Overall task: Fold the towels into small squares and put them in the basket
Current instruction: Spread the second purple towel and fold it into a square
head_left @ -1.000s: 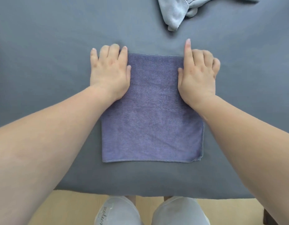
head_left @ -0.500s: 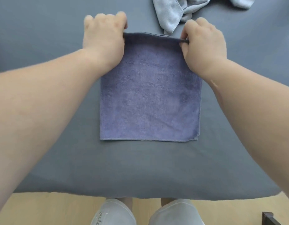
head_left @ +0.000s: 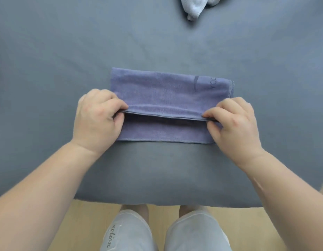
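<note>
Left hand (head_left: 98, 120) and right hand (head_left: 235, 124) each pinching corner of towel's (head_left: 157, 87) top layer, folding toward near worktop (head_left: 48, 69) edge; keeps edges aligned.

The light is soft and even, bright enough, with no glare. Only weak shadows lie under the lifted fold of the towel (head_left: 168, 98) and beside the hands. The picture is a little soft, with fine texture smeared. The wide lens bends the table (head_left: 48, 69) edge and stretches the forearms near the corners.
</note>
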{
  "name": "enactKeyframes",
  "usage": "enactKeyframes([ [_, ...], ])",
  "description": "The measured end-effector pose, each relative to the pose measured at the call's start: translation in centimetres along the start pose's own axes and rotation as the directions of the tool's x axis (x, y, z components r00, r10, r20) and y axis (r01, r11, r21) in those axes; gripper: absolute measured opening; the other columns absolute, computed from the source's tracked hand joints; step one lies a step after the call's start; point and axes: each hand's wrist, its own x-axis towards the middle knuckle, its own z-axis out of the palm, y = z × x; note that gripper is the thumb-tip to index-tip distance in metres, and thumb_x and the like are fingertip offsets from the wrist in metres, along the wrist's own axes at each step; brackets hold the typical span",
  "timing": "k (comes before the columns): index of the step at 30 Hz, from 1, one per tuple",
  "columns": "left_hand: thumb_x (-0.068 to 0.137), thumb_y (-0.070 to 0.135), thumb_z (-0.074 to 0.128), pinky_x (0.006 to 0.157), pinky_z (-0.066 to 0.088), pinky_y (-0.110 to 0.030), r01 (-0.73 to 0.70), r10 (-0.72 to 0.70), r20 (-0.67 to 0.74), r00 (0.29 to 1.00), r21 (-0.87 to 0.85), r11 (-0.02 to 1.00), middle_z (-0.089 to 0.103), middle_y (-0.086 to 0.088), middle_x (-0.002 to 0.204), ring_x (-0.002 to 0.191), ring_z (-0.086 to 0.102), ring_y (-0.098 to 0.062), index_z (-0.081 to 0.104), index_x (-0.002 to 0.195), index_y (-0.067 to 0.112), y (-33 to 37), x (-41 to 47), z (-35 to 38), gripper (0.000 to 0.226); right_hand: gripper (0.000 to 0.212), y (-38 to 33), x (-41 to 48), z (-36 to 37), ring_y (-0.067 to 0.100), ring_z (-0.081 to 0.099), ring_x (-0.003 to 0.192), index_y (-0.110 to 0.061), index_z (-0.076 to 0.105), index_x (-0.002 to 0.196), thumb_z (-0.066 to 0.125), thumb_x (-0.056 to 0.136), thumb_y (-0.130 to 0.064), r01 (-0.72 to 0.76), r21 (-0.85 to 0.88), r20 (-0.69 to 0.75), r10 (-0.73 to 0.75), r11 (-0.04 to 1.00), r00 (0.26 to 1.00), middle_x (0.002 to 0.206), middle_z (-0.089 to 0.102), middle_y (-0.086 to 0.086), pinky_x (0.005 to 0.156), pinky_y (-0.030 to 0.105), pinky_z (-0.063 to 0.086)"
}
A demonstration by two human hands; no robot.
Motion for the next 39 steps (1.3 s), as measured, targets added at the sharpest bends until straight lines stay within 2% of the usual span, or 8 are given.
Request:
enactKeyframes([
  [7,0.077,-0.006,0.063,0.062,0.043,-0.044,-0.076,0.076,-0.019,0.997,-0.025,0.997,0.06,-0.01,0.076,0.066,0.05,-0.032,0.072,0.08,0.003,1.5,-3.9,0.4,0.013,0.024,-0.6,-3.5,-0.5,0.033,0.054,0.077,-0.013,0.075,0.084,0.065,0.076,0.007,0.003,-0.02,-0.024,-0.004,1.0,1.0,0.08,0.06,0.004,0.072,0.045,0.042],
  [13,0.081,-0.006,0.058,0.058,0.04,-0.045,-0.088,0.088,0.019,0.996,0.0,0.996,0.056,-0.011,0.074,0.064,0.047,-0.031,0.069,0.08,0.005,1.1,-6.3,1.8,0.017,0.023,-0.7,-5.2,0.8,0.034,0.055,0.08,-0.014,0.075,0.082,0.063,0.078,0.006,-0.077,-0.063,-0.056,0.074,0.995,0.996,0.081,0.062,0.004,0.074,0.043,0.041],
  [21,0.076,-0.01,0.058,0.056,0.037,-0.042,-0.1,0.1,0.003,0.995,0.023,0.995,0.055,-0.011,0.072,0.062,0.045,-0.031,0.066,0.073,0.004,0.4,-7.1,1.9,0.016,0.021,-1.0,-6.7,1.5,0.033,0.053,0.071,-0.012,0.069,0.075,0.06,0.074,0.007,0.0,-0.086,-0.016,-0.002,0.996,1.0,0.073,0.058,0.005,0.068,0.042,0.04],
  [28,0.072,-0.008,0.056,0.054,0.035,-0.042,-0.144,0.127,0.145,0.981,0.111,0.983,0.05,-0.012,0.07,0.062,0.04,-0.029,0.056,0.068,0.005,0.0,-8.0,2.6,0.014,0.028,-1.2,-8.2,2.4,0.03,0.048,0.065,-0.017,0.061,0.07,0.055,0.08,0.009,0.069,-0.234,0.031,-0.064,0.97,0.997,0.068,0.051,0.003,0.073,0.039,0.039],
  [32,0.069,0.006,0.053,0.055,0.035,-0.041,-0.131,0.107,0.196,0.975,0.114,0.985,0.051,-0.01,0.069,0.062,0.04,-0.029,0.056,0.065,0.006,0.3,-7.6,1.9,0.005,0.026,-1.2,-8.0,2.0,0.03,0.051,0.067,-0.018,0.066,0.071,0.054,0.084,0.001,0.101,-0.249,0.051,-0.091,0.963,0.995,0.071,0.054,0.002,0.077,0.041,0.041],
  [34,0.072,0.017,0.054,0.057,0.034,-0.04,-0.122,0.103,0.196,0.975,0.089,0.989,0.05,-0.007,0.064,0.06,0.042,-0.029,0.056,0.061,0.008,0.8,-7.3,1.2,0.015,0.014,-1.4,-8.0,1.1,0.031,0.053,0.07,-0.017,0.068,0.072,0.057,0.079,-0.012,0.129,-0.193,0.114,-0.109,0.973,0.988,0.071,0.055,0.001,0.079,0.043,0.041],
  [36,0.084,0.024,0.055,0.057,0.033,-0.04,-0.097,0.087,0.148,0.985,0.058,0.994,0.05,-0.006,0.061,0.058,0.043,-0.03,0.056,0.059,0.01,1.4,-6.6,0.5,0.029,0.016,-2.0,-7.4,-0.1,0.031,0.053,0.069,-0.016,0.068,0.07,0.061,0.079,-0.027,0.135,-0.111,0.14,-0.119,0.985,0.983,0.067,0.054,0.001,0.077,0.043,0.041],
  [39,0.094,0.025,0.054,0.063,0.04,-0.044,-0.019,0.017,0.031,0.999,0.074,0.997,0.06,-0.01,0.08,0.07,0.049,-0.033,0.068,0.081,0.008,3.0,-4.5,0.1,0.025,0.028,-4.1,-4.4,-0.7,0.032,0.052,0.066,-0.012,0.067,0.07,0.058,0.091,-0.028,0.106,-0.027,0.038,-0.105,0.994,0.994,0.065,0.055,0.003,0.068,0.04,0.039],
])
